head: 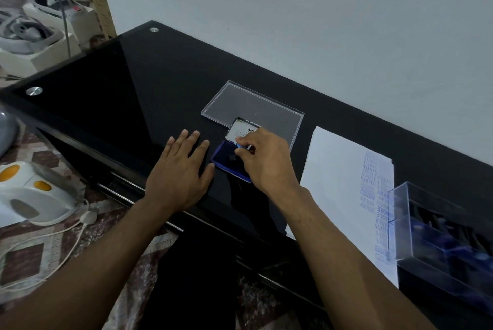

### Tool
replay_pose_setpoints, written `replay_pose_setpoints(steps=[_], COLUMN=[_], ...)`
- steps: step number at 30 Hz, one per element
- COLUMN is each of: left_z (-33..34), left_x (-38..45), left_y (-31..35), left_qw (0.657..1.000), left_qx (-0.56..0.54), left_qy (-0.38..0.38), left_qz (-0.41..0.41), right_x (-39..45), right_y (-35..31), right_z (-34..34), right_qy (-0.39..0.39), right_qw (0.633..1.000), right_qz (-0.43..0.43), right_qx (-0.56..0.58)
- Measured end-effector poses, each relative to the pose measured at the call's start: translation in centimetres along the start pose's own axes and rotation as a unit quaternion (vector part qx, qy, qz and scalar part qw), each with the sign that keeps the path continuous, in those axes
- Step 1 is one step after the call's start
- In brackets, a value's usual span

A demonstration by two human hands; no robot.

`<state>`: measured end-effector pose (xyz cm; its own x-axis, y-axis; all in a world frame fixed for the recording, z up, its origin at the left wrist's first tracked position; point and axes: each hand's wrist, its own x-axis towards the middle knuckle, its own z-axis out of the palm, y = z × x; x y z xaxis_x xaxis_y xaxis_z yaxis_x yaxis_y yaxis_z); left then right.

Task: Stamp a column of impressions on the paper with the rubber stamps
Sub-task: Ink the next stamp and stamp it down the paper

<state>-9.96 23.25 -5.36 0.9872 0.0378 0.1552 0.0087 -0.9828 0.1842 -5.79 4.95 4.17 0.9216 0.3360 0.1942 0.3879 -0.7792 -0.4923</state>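
Observation:
A blue ink pad [224,158] lies open on the black glass table, its lid [241,129] tilted up behind it. My right hand [264,158] pinches a small rubber stamp with a light-blue top [241,146] over the pad. My left hand [181,169] rests flat on the glass just left of the pad, its thumb touching the pad's edge. To the right lies a white paper [336,182] with columns of blue impressions [373,188] along its right side.
A clear plastic lid [240,100] lies behind the ink pad. A clear box [440,244] holding more stamps stands at the right, overlapping the paper. The table's front edge [165,220] runs diagonally below my arms. A white appliance and cord lie on the floor at left.

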Motion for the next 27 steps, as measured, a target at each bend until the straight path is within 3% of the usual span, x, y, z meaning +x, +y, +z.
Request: replay_pose_setpoints(steps=[27], left_z=[-0.13], left_x=[0.01], left_y=[0.04], left_qw=[1.0], left_qx=[-0.007], left_qy=[-0.002], left_qz=[-0.001], right_x=[-0.09], right_y=[0.18], right_z=[0.01], right_qy=[0.0], right_qw=[1.0], right_qz=[-0.004], right_qx=[-0.003])
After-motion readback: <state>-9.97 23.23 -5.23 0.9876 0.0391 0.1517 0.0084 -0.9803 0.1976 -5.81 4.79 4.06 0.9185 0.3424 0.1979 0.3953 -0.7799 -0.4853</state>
